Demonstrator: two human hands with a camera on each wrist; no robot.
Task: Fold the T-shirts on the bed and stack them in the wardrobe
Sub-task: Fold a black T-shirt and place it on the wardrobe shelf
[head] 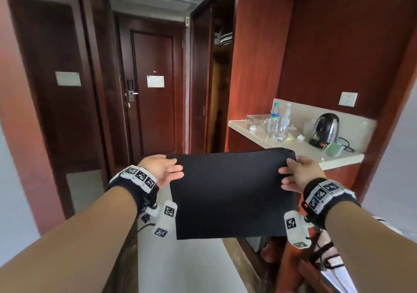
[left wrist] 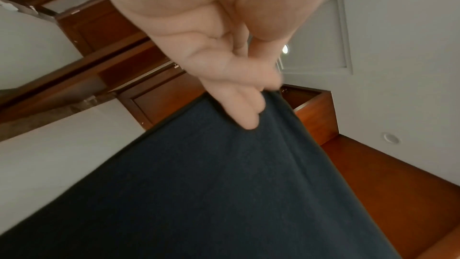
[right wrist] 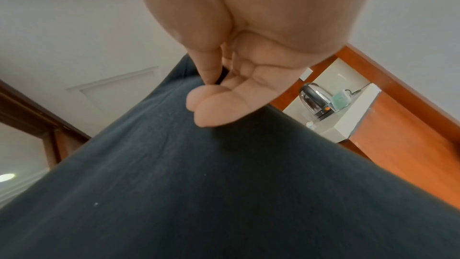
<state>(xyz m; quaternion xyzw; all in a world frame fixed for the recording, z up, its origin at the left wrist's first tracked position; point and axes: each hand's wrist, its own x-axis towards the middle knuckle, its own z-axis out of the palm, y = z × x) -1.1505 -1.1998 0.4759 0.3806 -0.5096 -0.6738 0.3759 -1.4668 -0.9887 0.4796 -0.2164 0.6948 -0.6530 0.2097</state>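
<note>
At chest height before the person, a folded dark T-shirt (head: 230, 193) hangs flat in the air, carried between both hands. Left hand (head: 161, 170) pinches the upper left corner, thumb against fingers (left wrist: 245, 110); right hand (head: 297, 175) pinches the upper right corner likewise, fingers (right wrist: 214, 112) lying on the cloth. Ahead on the right stands an open wardrobe (head: 222, 66) with striped folded fabric (head: 225, 39) on a shelf. Nearer right, a desk (head: 293, 148) carries a kettle (head: 323, 132) and bottles (head: 275, 117)
</note>
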